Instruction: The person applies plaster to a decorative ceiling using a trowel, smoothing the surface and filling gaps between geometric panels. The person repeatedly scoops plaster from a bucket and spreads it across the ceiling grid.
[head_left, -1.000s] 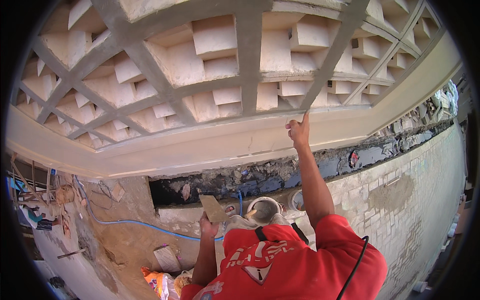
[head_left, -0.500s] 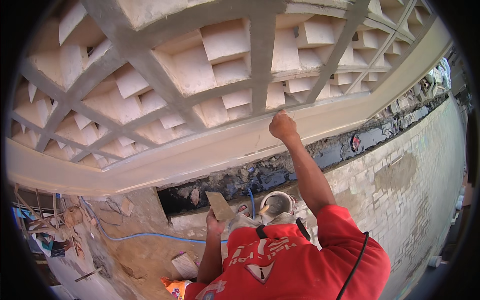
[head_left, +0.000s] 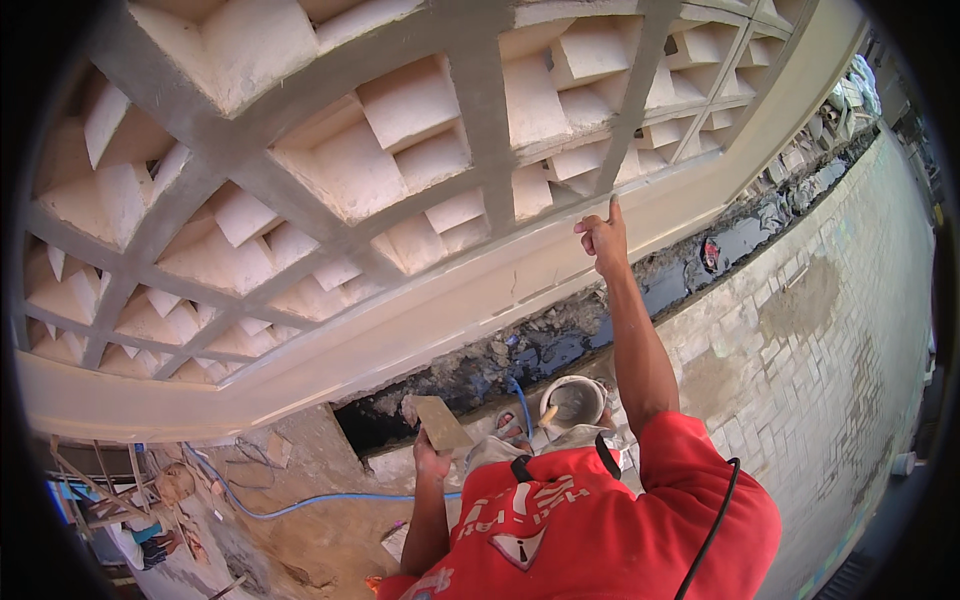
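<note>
Two hands are busy. The right hand is curled, one finger up, touching the beam high and far. The left hand grips a flat board, lower and nearer, left of the bucket.

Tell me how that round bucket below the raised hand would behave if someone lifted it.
The bucket looks partly filled with grey mix, so probably heavy for its size. Its round, wide wall suggests it is stiff, not floppy. A stick-like handle leans inside and may shift. It seems to sit on an uneven ledge, so a push might tip it.
</note>
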